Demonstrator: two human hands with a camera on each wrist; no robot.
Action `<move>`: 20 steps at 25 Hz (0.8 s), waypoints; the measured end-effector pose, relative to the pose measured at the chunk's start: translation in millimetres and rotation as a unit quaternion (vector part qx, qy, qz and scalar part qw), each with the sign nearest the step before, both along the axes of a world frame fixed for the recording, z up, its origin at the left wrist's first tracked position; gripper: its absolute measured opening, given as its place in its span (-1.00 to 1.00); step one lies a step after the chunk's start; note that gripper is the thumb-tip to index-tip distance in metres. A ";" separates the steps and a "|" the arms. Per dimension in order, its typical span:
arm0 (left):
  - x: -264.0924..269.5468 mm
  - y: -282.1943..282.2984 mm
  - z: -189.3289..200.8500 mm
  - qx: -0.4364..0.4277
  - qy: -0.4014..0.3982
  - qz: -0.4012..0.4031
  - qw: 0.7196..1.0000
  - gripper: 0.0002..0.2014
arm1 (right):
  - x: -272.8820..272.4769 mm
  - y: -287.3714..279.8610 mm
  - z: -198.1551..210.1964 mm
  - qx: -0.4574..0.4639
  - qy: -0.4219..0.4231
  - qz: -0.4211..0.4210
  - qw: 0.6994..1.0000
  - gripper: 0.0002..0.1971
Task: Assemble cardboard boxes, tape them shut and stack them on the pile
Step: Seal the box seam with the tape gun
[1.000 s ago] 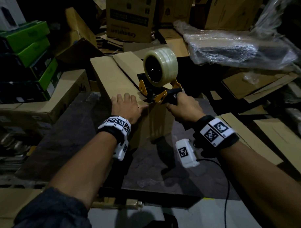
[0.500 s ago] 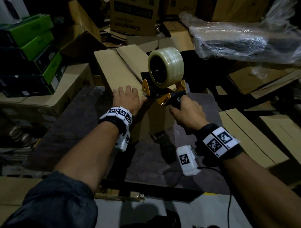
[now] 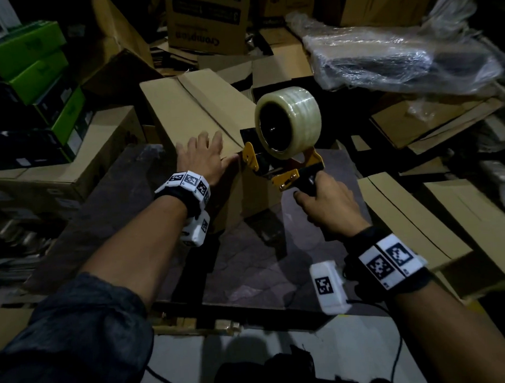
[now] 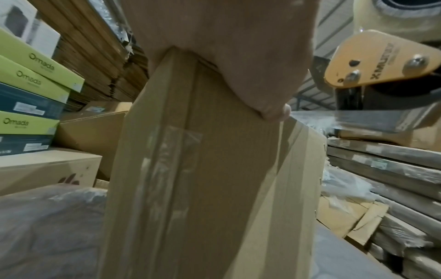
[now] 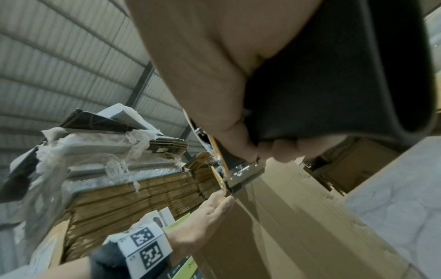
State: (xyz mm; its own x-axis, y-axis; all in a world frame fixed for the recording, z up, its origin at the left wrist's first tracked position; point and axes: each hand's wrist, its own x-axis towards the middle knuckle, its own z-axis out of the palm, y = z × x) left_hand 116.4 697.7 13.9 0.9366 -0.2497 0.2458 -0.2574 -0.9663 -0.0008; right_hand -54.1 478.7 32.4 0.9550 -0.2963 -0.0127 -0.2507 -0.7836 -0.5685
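Note:
A long brown cardboard box (image 3: 185, 107) lies on a dark table (image 3: 262, 262), its two top flaps meeting in a seam. My left hand (image 3: 201, 156) presses flat on the box's near end, fingers spread and straight; the left wrist view has the palm (image 4: 226, 47) on the box edge (image 4: 203, 151). My right hand (image 3: 329, 208) grips the black handle of a yellow tape dispenser (image 3: 284, 161) carrying a clear tape roll (image 3: 289, 121). The dispenser's nose touches the box's near end by the seam. In the right wrist view my fingers (image 5: 250, 147) wrap the handle (image 5: 334, 85).
Green and black boxes (image 3: 35, 84) are stacked at the left on a brown carton (image 3: 81, 157). Flat cardboard sheets (image 3: 418, 214) lie at the right. A plastic-wrapped bundle (image 3: 398, 60) sits at the back right, a printed carton (image 3: 208, 21) behind.
My left hand's fingers have spread wider on the box top. The dispenser in my right hand has tilted and drawn slightly back toward me at the box's near end.

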 end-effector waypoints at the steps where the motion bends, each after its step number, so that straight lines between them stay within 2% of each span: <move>1: 0.3 0.4 1.6 -0.005 0.013 -0.005 1.000 -0.31 | 0.7 0.8 -1.1 0.009 -0.001 -0.001 1.000 -0.77; 4: 0.9 1.2 4.5 0.018 0.037 -0.019 0.999 -0.35 | 0.7 3.5 -4.8 0.032 0.001 -0.006 0.999 -0.78; 8: 0.3 3.4 2.8 0.039 0.024 -0.051 0.998 -0.43 | -0.6 5.8 -7.4 0.028 0.005 -0.008 1.000 -0.75; 13: 5.2 8.1 4.3 0.005 0.060 -0.087 0.994 -0.43 | -2.8 5.1 -10.4 0.031 0.015 -0.005 0.999 -0.77; 20: 5.4 5.4 7.1 0.002 0.070 -0.102 0.992 -0.45 | -2.5 4.3 -2.5 0.055 -0.006 -0.016 0.998 -0.75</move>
